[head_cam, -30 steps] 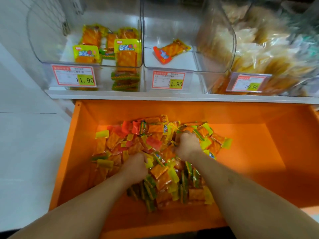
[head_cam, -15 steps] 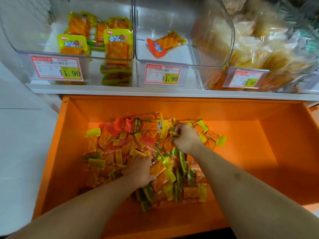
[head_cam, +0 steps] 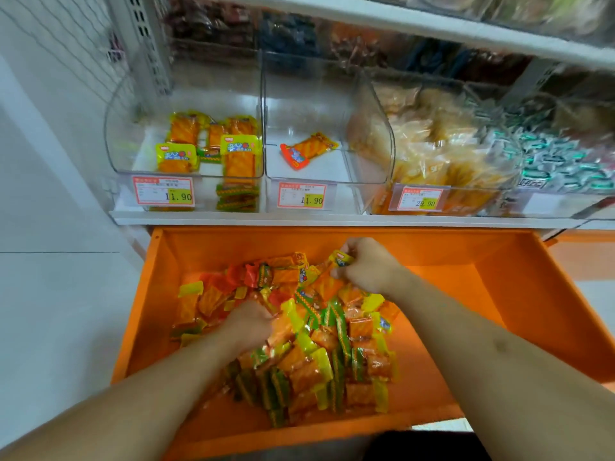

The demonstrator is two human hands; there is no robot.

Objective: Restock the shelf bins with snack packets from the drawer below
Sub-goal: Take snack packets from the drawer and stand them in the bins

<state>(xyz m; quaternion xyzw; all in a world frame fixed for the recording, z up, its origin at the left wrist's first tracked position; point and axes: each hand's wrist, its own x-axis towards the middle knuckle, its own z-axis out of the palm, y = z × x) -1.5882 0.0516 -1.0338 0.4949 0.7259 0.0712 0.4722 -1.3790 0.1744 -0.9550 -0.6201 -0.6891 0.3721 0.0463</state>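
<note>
An open orange drawer (head_cam: 186, 247) holds a heap of small snack packets (head_cam: 309, 344) in orange, yellow, green and red. My right hand (head_cam: 366, 264) is raised at the far side of the heap and grips a bunch of packets, a yellow-topped one sticking out by the thumb. My left hand (head_cam: 248, 322) is buried in the middle of the heap, fingers curled into packets. Above, the left clear bin (head_cam: 119, 151) has a few yellow-labelled packets (head_cam: 238, 158). The middle clear bin (head_cam: 332, 178) holds a single orange packet (head_cam: 306, 149).
A third bin (head_cam: 422, 154) to the right is full of pale orange bags, and further right lie green-white sweets (head_cam: 559, 161). Price tags (head_cam: 163, 191) front the bins. A white shelf edge (head_cam: 299, 220) runs just above the drawer. White floor lies to the left.
My right hand has lifted off the heap toward the drawer's back with packets in its grip. My left hand shifted slightly right in the pile. The view tilted up, showing more shelf.
</note>
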